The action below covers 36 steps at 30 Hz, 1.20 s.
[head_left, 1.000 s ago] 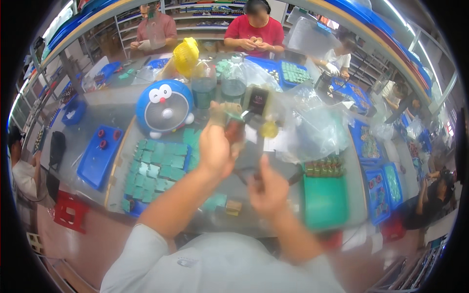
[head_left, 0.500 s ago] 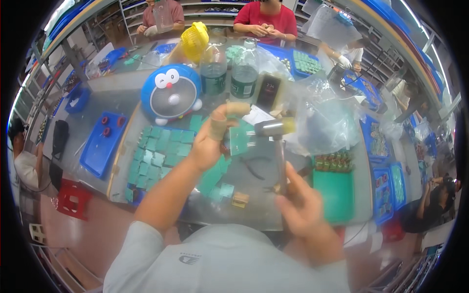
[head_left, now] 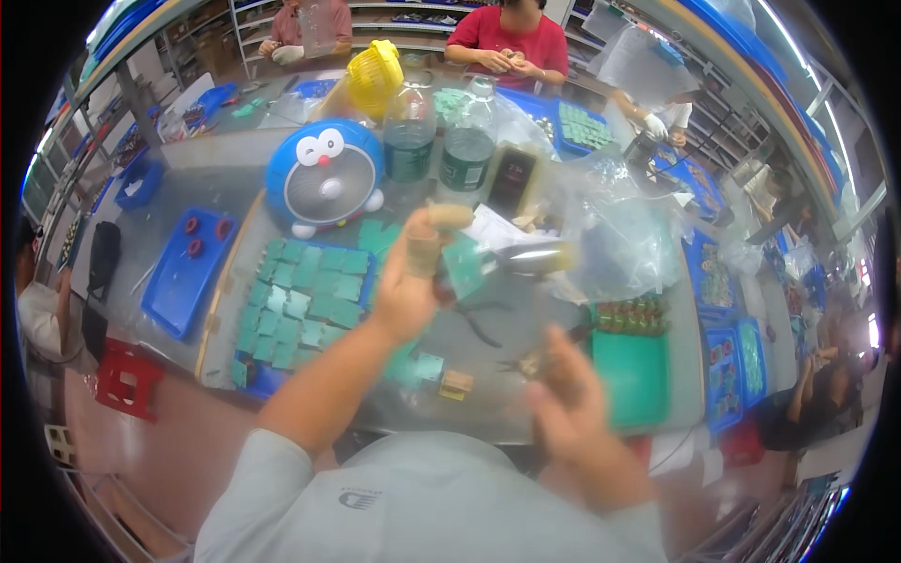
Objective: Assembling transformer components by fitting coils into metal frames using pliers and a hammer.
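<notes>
My left hand (head_left: 409,286), with tan coverings on its fingers, pinches a small green circuit board (head_left: 464,269) upright above the table. Part of whatever sits behind the board is hidden by my fingers. My right hand (head_left: 571,399) is wrapped round the handle of a hammer, smeared by motion. The hammer head (head_left: 533,256), shiny with a yellowish end, is beside the board's right edge; I cannot tell whether they touch. Beneath lie pliers (head_left: 481,324) with dark handles and a small tan block (head_left: 456,384).
Many green boards (head_left: 305,296) cover a blue tray at left. A green tray (head_left: 631,375) with reddish coils stands at right. A round blue fan (head_left: 328,178), bottles (head_left: 467,145), a phone (head_left: 512,178) and plastic bags (head_left: 624,235) stand beyond. Co-workers sit around the tables.
The hammer has become more blurred, its head shifting slightly beside the board. The board has tilted a little in my left hand. The whole view has shifted slightly.
</notes>
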Each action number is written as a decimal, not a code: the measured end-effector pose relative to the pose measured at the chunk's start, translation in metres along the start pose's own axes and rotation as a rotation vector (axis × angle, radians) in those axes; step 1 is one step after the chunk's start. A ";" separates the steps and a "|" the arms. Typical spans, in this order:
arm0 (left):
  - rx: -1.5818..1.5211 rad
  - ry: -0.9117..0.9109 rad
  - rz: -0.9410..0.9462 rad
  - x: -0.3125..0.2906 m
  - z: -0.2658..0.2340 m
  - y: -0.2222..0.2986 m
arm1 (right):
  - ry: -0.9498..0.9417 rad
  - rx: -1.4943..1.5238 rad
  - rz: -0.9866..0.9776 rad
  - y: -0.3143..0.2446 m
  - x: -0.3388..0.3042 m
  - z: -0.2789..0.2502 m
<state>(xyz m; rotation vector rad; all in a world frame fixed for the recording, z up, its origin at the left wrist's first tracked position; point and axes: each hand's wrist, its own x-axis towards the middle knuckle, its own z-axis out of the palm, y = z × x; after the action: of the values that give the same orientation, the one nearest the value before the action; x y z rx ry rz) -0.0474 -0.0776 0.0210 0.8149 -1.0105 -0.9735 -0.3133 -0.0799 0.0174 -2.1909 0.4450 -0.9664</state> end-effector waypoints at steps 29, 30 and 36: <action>0.010 0.061 0.018 0.007 0.002 -0.023 | 0.347 0.424 0.766 0.059 -0.031 0.052; 0.002 0.065 0.017 0.007 0.001 -0.024 | 0.347 0.426 0.765 0.053 -0.028 0.055; -0.245 0.061 -0.126 0.009 0.005 -0.020 | 0.412 0.189 0.293 0.037 -0.014 0.062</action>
<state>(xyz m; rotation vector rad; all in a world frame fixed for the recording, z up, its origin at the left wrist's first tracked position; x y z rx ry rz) -0.0555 -0.0934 0.0071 0.7056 -0.7760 -1.1485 -0.2773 -0.0704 -0.0463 -1.6974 0.8052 -1.2384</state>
